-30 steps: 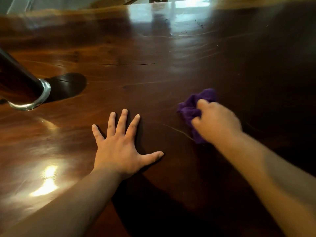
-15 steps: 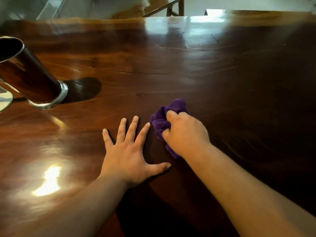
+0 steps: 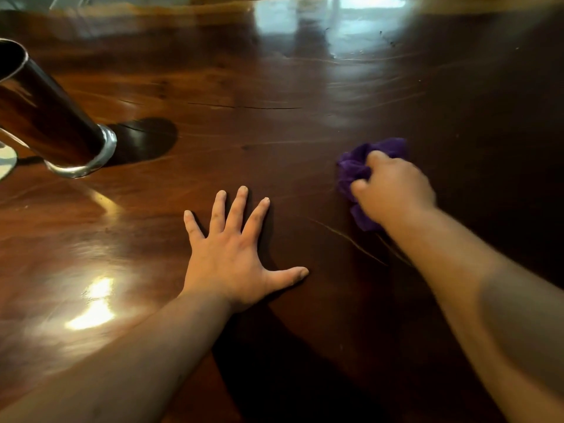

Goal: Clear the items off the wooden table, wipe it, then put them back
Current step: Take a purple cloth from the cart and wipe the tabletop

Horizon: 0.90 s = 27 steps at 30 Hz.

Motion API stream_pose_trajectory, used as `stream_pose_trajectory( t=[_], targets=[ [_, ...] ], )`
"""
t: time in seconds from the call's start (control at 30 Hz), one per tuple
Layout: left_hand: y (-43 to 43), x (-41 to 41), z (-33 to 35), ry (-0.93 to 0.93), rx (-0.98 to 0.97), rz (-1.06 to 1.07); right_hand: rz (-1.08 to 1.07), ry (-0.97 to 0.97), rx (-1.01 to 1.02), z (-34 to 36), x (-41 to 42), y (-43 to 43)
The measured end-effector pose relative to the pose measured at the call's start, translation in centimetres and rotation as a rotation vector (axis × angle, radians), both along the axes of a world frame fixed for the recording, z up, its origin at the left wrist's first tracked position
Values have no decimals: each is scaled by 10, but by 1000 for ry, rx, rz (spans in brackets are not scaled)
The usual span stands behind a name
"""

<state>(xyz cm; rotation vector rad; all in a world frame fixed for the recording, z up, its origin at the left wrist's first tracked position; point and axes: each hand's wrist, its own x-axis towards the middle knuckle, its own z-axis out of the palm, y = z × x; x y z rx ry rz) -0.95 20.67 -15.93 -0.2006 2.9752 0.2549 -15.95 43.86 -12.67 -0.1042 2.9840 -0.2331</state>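
The glossy dark wooden table [image 3: 305,87] fills the view. My right hand [image 3: 393,187] grips a bunched purple cloth [image 3: 357,166] and presses it onto the wood at the centre right. My left hand [image 3: 235,248] lies flat on the table in the middle, fingers spread, holding nothing, a hand's width left of the cloth. A shiny metal tumbler [image 3: 52,123] stands on the table at the far left.
A pale round object [image 3: 6,161] shows at the left edge beside the tumbler, mostly cut off. The table's far edge [image 3: 213,9] runs along the top of the view. Bright light reflects off the wood at the lower left and the top centre.
My right hand slid the cloth left until it was next to my left hand, then back out to the right. My left hand stayed flat in place.
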Motion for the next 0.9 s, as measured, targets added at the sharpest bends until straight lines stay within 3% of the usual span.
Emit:
stream_pose_trajectory(
  t=[0.13,0.23,0.4,0.53,0.73,0.9],
  targets=[
    [0,0,-1,-1,-7,-5,260,15,-88,0,48,-57],
    [0,1,-1,-2,-5,-7,362,23,-110,4,80,-44],
    [0,0,2,-21,-4,0,160,8,-27,4,59,24],
    [0,0,4,-28,-4,-6,32,-14,5,5,19,30],
    [-1,0,2,-23,0,-6,258,18,-59,-1,33,-47],
    [-1,1,-1,7,7,-17,309,-7,-80,-5,35,-51]
  ],
)
